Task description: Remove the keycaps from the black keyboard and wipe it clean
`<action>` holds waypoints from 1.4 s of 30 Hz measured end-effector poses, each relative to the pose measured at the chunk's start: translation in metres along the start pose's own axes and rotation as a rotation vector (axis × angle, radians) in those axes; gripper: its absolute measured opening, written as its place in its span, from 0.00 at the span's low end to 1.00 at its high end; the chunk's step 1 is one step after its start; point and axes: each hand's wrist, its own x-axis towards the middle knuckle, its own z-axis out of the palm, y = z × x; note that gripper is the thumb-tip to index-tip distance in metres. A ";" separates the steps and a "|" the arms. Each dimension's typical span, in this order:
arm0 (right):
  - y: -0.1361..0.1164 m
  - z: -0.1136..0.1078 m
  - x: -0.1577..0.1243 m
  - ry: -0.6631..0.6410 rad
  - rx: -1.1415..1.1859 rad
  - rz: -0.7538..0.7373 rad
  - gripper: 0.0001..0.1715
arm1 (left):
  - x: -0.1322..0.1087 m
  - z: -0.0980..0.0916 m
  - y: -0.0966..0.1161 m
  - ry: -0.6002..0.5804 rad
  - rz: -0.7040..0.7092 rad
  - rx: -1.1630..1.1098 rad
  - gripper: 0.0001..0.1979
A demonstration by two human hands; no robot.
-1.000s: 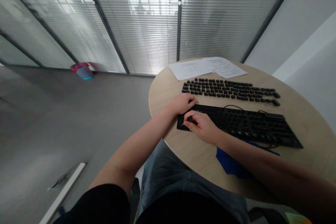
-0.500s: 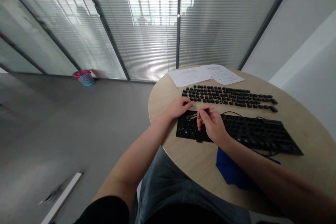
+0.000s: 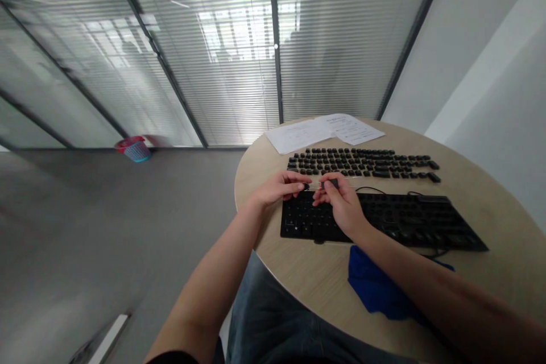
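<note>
My left hand [image 3: 281, 186] pinches a small black keycap [image 3: 306, 186] over the upper left corner of a black keyboard [image 3: 405, 216]. Facing it, my right hand [image 3: 343, 205] is closed around the dark handle of a wire keycap puller [image 3: 330, 183]. The puller's thin wires stretch toward the keycap; whether they still grip it I cannot tell. Behind the keyboard lie rows of loose black keycaps [image 3: 341, 160], laid out like a keyboard. My right hand and forearm hide part of the keyboard's middle.
White printed sheets [image 3: 298, 135] rest at the back of the round wooden table [image 3: 281, 261]. A blue cloth [image 3: 375, 290] lies under my right forearm. Black cable [image 3: 371, 189] loops behind the keyboard. On the floor stand a red and blue basket [image 3: 135, 149] and a white bar [image 3: 108, 341].
My left hand has come off the table edge area to pinch a keycap. My right hand has lifted the puller from the keyboard's keys up to the left fingers. The view has tilted slightly.
</note>
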 end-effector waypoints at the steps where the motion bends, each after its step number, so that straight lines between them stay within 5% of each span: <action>1: 0.000 0.000 0.000 -0.004 0.009 0.004 0.19 | -0.001 0.000 0.000 -0.019 -0.011 -0.010 0.27; 16: -0.006 0.005 -0.003 -0.127 0.066 -0.008 0.21 | -0.006 -0.008 0.005 -0.029 -0.070 0.001 0.23; 30: -0.009 0.000 0.007 0.198 0.056 -0.025 0.17 | 0.000 -0.032 -0.009 0.473 -0.019 -0.014 0.28; 42: -0.005 -0.002 0.011 0.220 0.052 0.015 0.15 | 0.006 -0.027 -0.022 0.445 -0.082 0.420 0.16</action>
